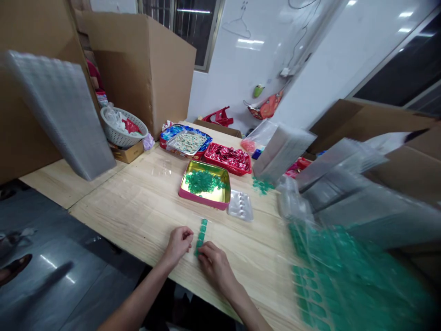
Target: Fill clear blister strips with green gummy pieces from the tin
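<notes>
Touching the six o'clock end of the green strip point(201, 233), my right hand point(214, 264) has its fingers bunched narrow, though I can't tell whether they grip it! My left hand point(179, 243) sits curled just beside the strip at nine o'clock, its contents hidden. Straight up at twelve o'clock on the table point(262, 248), there's the tin point(200, 200) with loose green pieces point(203, 182); a clear tray point(240, 205) lies at two!
</notes>
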The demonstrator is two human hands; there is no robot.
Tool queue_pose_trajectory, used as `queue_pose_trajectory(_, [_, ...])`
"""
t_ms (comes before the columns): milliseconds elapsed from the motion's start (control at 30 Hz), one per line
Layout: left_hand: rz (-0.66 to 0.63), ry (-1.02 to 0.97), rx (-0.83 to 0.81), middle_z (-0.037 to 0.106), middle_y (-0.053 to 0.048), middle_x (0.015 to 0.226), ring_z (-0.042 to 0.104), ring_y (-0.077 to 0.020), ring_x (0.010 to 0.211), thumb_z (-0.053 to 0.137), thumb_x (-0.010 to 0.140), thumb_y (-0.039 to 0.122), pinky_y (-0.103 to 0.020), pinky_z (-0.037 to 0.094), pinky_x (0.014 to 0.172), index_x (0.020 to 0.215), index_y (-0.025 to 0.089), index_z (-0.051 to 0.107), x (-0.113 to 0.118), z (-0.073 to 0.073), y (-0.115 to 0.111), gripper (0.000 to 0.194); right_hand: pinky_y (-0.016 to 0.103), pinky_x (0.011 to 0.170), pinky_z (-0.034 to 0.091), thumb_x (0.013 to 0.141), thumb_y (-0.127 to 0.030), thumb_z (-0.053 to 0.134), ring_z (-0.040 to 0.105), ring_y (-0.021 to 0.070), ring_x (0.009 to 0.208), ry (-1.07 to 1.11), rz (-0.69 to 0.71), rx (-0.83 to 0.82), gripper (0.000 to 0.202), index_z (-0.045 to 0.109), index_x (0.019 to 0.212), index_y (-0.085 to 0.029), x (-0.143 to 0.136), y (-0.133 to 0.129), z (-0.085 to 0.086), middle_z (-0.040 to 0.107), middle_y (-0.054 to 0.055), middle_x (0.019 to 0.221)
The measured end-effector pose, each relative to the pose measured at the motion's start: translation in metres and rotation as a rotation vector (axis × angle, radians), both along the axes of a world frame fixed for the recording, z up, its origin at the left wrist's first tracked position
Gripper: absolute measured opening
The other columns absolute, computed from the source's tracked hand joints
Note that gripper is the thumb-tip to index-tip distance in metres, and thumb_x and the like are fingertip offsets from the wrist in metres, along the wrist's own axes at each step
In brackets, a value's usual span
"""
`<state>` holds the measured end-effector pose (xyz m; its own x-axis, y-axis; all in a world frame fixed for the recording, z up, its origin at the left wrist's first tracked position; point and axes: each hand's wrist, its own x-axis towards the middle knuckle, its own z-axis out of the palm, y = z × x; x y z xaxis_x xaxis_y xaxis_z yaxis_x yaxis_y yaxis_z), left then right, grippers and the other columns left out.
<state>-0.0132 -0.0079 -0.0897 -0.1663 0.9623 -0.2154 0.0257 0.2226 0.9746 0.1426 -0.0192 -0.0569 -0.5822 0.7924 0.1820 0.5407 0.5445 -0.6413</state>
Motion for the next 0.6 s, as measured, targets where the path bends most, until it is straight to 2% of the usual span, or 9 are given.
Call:
queue_pose_trajectory(133, [0.000, 0.015, 0.002, 0.052, 0.004, 0.052, 0.049, -0.0086, 0.039, 0.051, 0.065, 0.027, -0.018, 0.036, 0.034, 0.069, 0.015, 0.056, 0.000, -0.002, 0.000, 0.014, 0.021, 0.056, 0.037, 0.077, -0.002, 0.041, 0.050, 0.0133, 0.063, -0.147, 0.054, 0.118, 0.025, 0.057, 0.065, -0.017, -0.007, -0.001, -0.005, 0.053, 0.003, 0.070])
queue_pose_trajectory(267, [-0.006, 0.038, 0.015, 0.053, 0.003, 0.054, 0.050, -0.0092, 0.040, 0.050, 0.065, 0.027, -0.019, 0.036, 0.035, 0.069, 0.015, 0.055, 0.000, -0.001, -0.002, 0.014, 0.022, 0.056, 0.037, 0.077, -0.002, 0.041, 0.050, 0.0142, 0.064, -0.197, 0.034, 0.163, 0.025, 0.057, 0.065, -0.017, -0.009, -0.003, -0.006, 0.053, 0.003, 0.069])
queue_pose_trajectory(367, [-0.071, 0.023, -0.023, 0.050, 0.004, 0.050, 0.048, -0.0092, 0.038, 0.049, 0.065, 0.027, -0.019, 0.037, 0.035, 0.070, 0.015, 0.055, 0.005, 0.002, -0.010, 0.014, 0.022, 0.059, 0.039, 0.078, -0.004, 0.041, 0.052, 0.0146, 0.067, -0.170, 0.031, 0.120, 0.024, 0.058, 0.068, -0.017, 0.001, -0.011, 0.000, 0.055, 0.003, 0.071])
queue_pose_trajectory(467, [-0.155, 0.005, -0.072, 0.050, 0.004, 0.051, 0.048, -0.0096, 0.039, 0.048, 0.066, 0.027, -0.020, 0.038, 0.035, 0.072, 0.015, 0.055, 0.015, 0.005, -0.024, 0.015, 0.022, 0.063, 0.041, 0.076, -0.006, 0.047, 0.054, 0.0135, 0.070, -0.091, 0.051, -0.006, 0.020, 0.062, 0.081, -0.019, 0.019, -0.023, 0.008, 0.057, 0.002, 0.079])
queue_pose_trajectory(600, [-0.214, 0.054, -0.051, 0.052, 0.003, 0.054, 0.049, -0.0098, 0.042, 0.049, 0.068, 0.028, -0.019, 0.039, 0.036, 0.074, 0.015, 0.056, 0.026, 0.005, -0.038, 0.016, 0.022, 0.061, 0.043, 0.080, -0.013, 0.049, 0.054, 0.0118, 0.065, 0.079, -0.104, -0.074, 0.019, 0.064, 0.090, -0.019, 0.038, -0.020, 0.013, 0.057, 0.003, 0.082])
